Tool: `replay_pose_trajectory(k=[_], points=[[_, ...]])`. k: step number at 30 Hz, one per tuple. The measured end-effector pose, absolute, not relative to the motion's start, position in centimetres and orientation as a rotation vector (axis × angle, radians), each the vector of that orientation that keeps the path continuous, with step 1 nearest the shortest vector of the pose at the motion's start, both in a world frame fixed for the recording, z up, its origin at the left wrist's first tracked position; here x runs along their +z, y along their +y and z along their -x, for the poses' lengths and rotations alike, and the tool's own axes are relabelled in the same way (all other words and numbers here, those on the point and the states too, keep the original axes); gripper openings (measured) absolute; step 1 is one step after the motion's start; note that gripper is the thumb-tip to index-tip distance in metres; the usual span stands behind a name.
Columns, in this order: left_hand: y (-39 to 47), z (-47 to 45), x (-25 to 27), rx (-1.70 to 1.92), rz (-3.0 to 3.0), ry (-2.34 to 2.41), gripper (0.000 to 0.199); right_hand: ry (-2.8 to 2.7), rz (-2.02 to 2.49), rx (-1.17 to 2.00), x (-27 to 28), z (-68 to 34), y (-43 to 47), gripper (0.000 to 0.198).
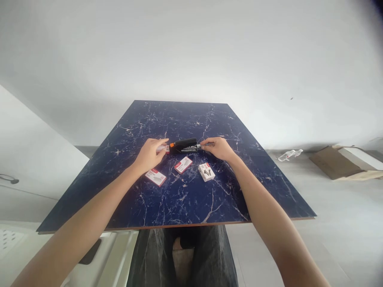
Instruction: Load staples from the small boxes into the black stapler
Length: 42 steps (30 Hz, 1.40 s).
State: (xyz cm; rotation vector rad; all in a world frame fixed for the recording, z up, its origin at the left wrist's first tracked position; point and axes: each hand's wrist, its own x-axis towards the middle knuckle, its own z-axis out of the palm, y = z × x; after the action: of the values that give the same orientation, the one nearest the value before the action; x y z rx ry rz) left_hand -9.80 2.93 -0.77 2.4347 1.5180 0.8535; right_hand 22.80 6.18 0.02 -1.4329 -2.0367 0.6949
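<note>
A black stapler [184,144] with an orange mark lies across the middle of the blue table. At its right end, my right hand [218,148] pinches a slim metal part of the stapler [197,147] between thumb and fingers. My left hand [151,153] is by the stapler's other end, thumb and forefinger apart. Behind its fingers a red-and-white box [166,149] shows in part; whether they touch it I cannot tell. Nearer me lie two flat red-and-white staple boxes, one on the left [156,177] and another in the middle [183,164]. A small white box with a black picture [206,172] sits to the right.
The table [179,207] has a dark blue marbled top, its near edge just in front of my legs [209,255]. A white wall [191,52] rises behind it. On the floor to the right are a cardboard box [332,161] and a clear plastic item [289,155].
</note>
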Motion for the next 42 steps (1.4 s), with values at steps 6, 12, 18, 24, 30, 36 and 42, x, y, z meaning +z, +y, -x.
replay_pose_trajectory(k=[6,12,18,24,30,36,42], points=[[2.8,9.7,-0.7,0.832,-2.437,1.499,0.046,-2.039,1.438,0.709,-0.3,-23.0,6.4,0.021],[2.7,9.6,-0.7,0.831,-2.443,1.492,0.045,-2.093,1.426,0.679,-0.4,-23.0,6.5,0.021],[2.5,9.4,-0.5,0.832,-2.453,1.472,0.044,-2.209,1.347,0.4,0.6,-22.4,5.9,0.02],[2.7,9.2,-0.8,0.811,-2.427,1.479,0.051,-2.014,1.722,0.256,1.3,-21.8,5.1,0.029],[3.6,8.4,-1.7,0.812,-2.431,1.618,0.058,-1.922,1.709,0.601,1.1,-16.6,2.6,0.069],[3.8,8.1,-1.3,0.809,-2.355,1.617,0.059,-1.808,1.524,1.012,0.4,-17.3,3.5,0.092],[3.2,7.6,-0.6,0.729,-2.371,1.574,0.069,-1.811,1.272,1.209,-1.7,-16.6,4.5,0.109]])
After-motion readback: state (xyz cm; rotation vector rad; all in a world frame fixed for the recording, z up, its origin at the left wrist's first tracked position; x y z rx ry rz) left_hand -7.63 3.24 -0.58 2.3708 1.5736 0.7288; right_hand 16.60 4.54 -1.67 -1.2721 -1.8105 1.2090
